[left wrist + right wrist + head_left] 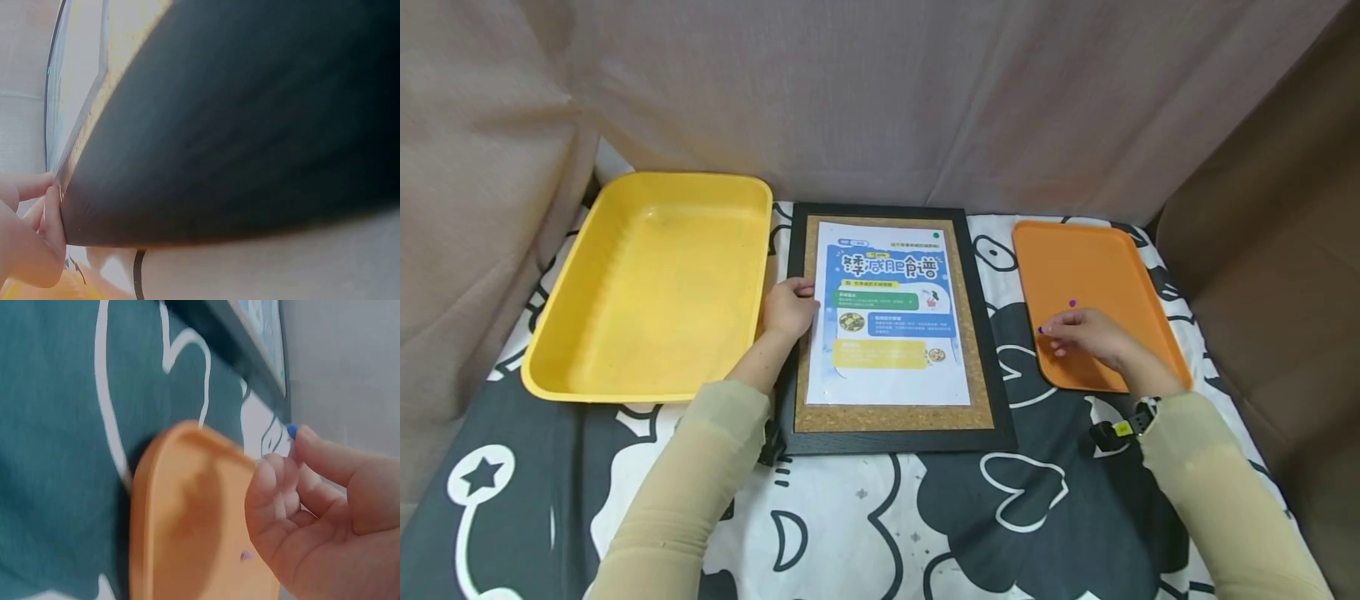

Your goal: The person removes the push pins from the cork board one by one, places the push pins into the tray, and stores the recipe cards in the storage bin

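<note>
A paper sheet (887, 383) printed in blue, green and yellow lies on a black-framed cork board (895, 418). A green pushpin (936, 235) sits at the sheet's upper right corner. My left hand (788, 310) rests on the board's left side, its fingertips at the sheet's left edge; the left wrist view shows these fingers (53, 215) against the board. Over the orange tray (1105, 258), my right hand (1086, 335) pinches a small blue pushpin (292, 431) between thumb and fingers. A purple pushpin (1072, 303) lies in that tray, just beyond the hand.
A large yellow tray (647, 396) stands left of the board, close beside my left forearm. A dark and white patterned cloth (850, 517) covers the table. Brown-grey curtains (880, 100) hang behind and at the sides.
</note>
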A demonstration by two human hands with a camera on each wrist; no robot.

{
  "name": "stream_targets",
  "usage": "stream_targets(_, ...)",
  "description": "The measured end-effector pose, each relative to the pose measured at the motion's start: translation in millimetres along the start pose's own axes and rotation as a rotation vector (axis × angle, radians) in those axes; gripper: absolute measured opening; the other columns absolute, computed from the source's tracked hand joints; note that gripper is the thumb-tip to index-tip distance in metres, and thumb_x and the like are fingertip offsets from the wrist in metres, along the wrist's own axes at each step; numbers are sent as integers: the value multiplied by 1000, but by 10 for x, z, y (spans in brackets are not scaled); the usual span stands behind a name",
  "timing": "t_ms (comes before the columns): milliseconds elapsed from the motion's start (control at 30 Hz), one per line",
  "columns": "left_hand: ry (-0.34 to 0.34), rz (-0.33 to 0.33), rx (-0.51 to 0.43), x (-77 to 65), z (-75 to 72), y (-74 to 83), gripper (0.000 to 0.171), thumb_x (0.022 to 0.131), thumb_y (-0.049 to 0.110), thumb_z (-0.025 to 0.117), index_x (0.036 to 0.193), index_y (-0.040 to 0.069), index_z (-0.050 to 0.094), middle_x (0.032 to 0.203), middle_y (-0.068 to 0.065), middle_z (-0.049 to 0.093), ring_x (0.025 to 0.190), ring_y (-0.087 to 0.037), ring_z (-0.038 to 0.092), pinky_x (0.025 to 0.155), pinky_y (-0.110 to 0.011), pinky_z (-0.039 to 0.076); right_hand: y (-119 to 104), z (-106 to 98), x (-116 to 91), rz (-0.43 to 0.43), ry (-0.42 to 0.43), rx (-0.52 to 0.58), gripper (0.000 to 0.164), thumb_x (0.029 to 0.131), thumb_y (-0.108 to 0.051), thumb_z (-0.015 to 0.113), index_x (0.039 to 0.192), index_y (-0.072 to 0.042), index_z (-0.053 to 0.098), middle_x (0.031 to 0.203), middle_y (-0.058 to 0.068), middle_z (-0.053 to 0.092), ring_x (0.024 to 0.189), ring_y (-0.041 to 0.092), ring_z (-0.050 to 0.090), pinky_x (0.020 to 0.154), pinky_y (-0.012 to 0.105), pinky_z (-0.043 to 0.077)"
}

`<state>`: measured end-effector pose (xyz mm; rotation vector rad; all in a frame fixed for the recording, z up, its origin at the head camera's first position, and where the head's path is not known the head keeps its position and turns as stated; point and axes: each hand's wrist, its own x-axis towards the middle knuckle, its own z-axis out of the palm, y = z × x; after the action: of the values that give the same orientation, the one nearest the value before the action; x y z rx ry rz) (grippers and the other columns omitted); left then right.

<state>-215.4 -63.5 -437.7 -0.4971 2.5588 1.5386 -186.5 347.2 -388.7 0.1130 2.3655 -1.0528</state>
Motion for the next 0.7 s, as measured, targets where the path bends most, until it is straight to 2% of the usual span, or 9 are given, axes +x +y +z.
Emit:
stream_targets(100,-3,-1,-2,-3,-1,5,37,89,4,56,126,4,57,114,-13,61,103,-24,59,89,-33,52,88,-81,29,65,47,21,50,97,-30,48,124,11,48,88,-6,65,77,11,58,73,17,51)
stream_targets(367,-6,16,-3,3,25,11,37,88,3,56,125,3,57,114,-13,62,103,-24,59,88,-33,52,301,-248,36,181,141,59,57,97,-35,45,132,10,42,79,-13,60,76,9,59,72,14,52)
stream_targets(567,-6,20,12,4,3,5,37,88,4,56,126,2,57,115,-14,62,104,-25,58,89,-34,51,379,-323,72,270,193,127,59,96,-35,47,135,7,38,75,-14,57,74,7,59,72,14,52)
stream_targets(700,-5,6,7,3,-2,-2,37,89,4,56,126,2,56,114,-14,61,103,-25,58,89,-34,51,395,-338,116,300,215,161,58,95,-35,48,135,5,39,73,-16,58,73,6,60,73,13,51)
